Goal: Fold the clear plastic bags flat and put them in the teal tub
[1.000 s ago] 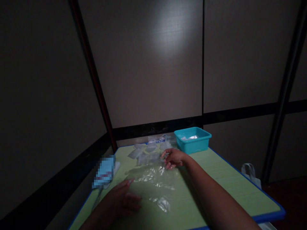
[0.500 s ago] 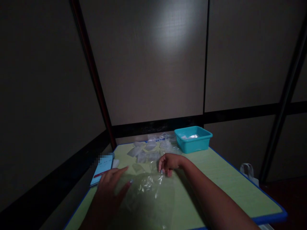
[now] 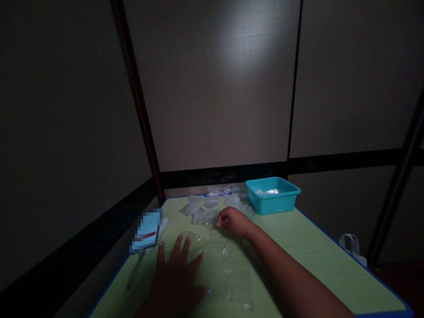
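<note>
A large clear plastic bag (image 3: 228, 274) lies spread on the pale green tabletop in front of me. My left hand (image 3: 179, 269) lies flat over its left part, fingers spread, holding nothing. Near the bag's far edge my right hand (image 3: 232, 221) is closed in a pinch, its fingertips on thin clear plastic; how much they hold is hard to see. Just beyond that hand lie several small translucent plastic bags (image 3: 202, 216), scattered and partly overlapping.
A turquoise basin (image 3: 273, 203) with clear plastic inside stands at the back right. At the left edge lie a light-blue-screened device (image 3: 150, 225), a red pen-like item (image 3: 147, 236) and a thin grey object (image 3: 135, 271). A white bag (image 3: 351, 245) is beyond the right edge.
My left hand has moved right and flattened onto the clear bag, fingers spread. My right hand has shifted slightly away from me. The bag lies flatter, and the view has shifted a little left.
</note>
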`<state>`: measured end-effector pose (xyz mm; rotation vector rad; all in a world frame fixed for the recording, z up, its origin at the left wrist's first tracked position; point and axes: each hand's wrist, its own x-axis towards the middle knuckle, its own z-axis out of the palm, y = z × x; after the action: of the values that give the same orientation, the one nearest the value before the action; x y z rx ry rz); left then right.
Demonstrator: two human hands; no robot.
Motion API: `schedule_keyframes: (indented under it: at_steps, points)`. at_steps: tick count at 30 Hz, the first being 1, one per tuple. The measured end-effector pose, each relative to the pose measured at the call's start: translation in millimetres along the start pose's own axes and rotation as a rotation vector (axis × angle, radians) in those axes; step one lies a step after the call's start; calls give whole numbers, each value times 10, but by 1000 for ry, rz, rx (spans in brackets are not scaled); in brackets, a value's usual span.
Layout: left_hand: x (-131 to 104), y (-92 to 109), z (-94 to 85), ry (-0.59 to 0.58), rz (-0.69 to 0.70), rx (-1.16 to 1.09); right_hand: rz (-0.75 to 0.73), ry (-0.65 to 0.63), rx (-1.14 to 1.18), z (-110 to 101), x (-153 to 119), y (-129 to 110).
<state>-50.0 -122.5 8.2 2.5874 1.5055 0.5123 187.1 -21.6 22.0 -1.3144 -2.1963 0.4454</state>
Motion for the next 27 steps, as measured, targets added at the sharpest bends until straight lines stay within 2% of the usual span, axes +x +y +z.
schedule_keyframes:
  at_steps: [5, 10, 11, 14, 16, 18, 20, 23, 27]
  points:
    - [-27, 40, 138, 54, 22, -56, -136, -122, -92, 198, -82, -93]
    - [167, -136, 105, 199, -16, -315, -111, -163, -201, 206, -83, -68]
    - [226, -174, 82, 176, 12, -370, -87, -149, -199, 180, -78, -58]
    - [407, -216, 29, 2, 130, -448, -17, -105, -187, 105, -69, -16]
    - [517, -179, 32, -92, 199, -450, 25, -101, -194, 86, -68, 22]
    - [608, -125, 77, -138, 258, -457, 60, -116, -206, 92, -71, 65]
    - [672, -86, 147, -137, 286, -485, 90, -123, -211, 110, -77, 106]
    - [706, -69, 234, -95, 260, -527, 110, -109, -208, 132, -82, 151]
    - [678, -68, 238, -54, 278, -504, 108, -73, -196, 127, -52, 162]
